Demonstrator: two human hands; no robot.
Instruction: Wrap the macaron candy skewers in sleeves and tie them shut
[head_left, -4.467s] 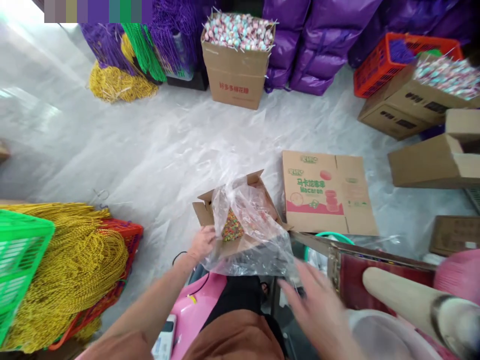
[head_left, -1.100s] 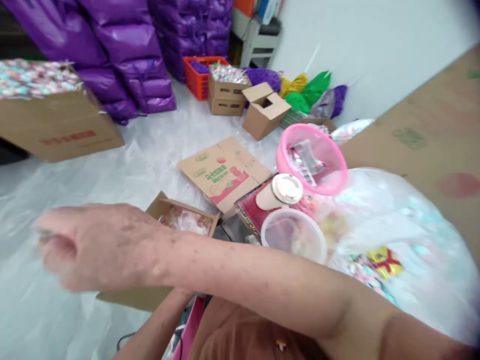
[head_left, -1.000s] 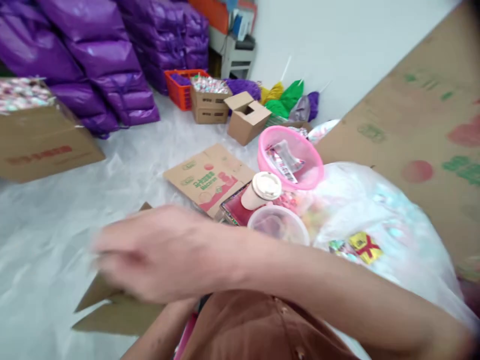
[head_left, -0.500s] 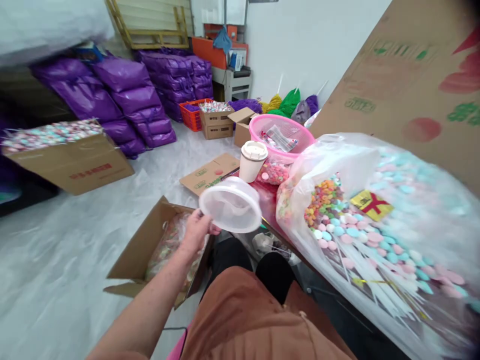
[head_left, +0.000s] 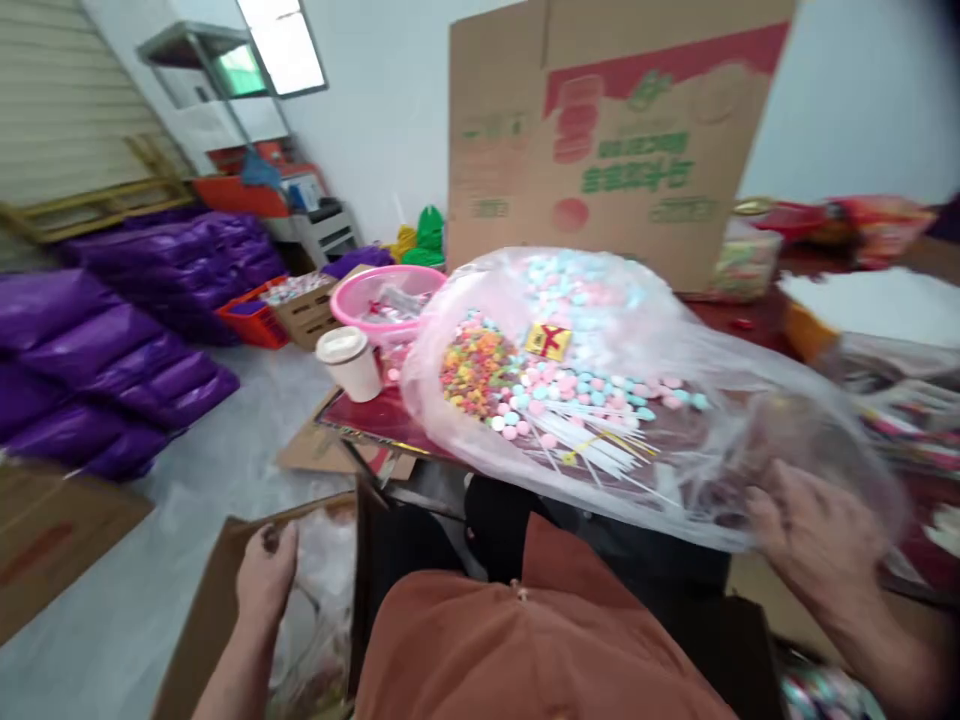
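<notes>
A large clear plastic bag point(head_left: 600, 400) full of pastel lollipops and small coloured sweets lies on the dark red table point(head_left: 375, 420) in front of me. My right hand point(head_left: 817, 540) is at the bag's near right edge, fingers curled into the plastic. At the lower left, my left hand point(head_left: 266, 585) reaches down into an open cardboard box point(head_left: 202, 620) lined with clear plastic. Its fingers are curled, and what they hold is blurred.
A lidded paper cup point(head_left: 349, 362) and a pink basket point(head_left: 379, 298) stand on the table's left end. A tall cardboard panel point(head_left: 600, 130) rises behind the bag. Purple sacks point(head_left: 112, 350), a red crate point(head_left: 247, 318) and a box of lollipops point(head_left: 304, 300) sit on the floor at left.
My view has swung right and up onto the table. My left hand, which held a clear tub up, has dropped into the box. My right hand has come to the bag's edge.
</notes>
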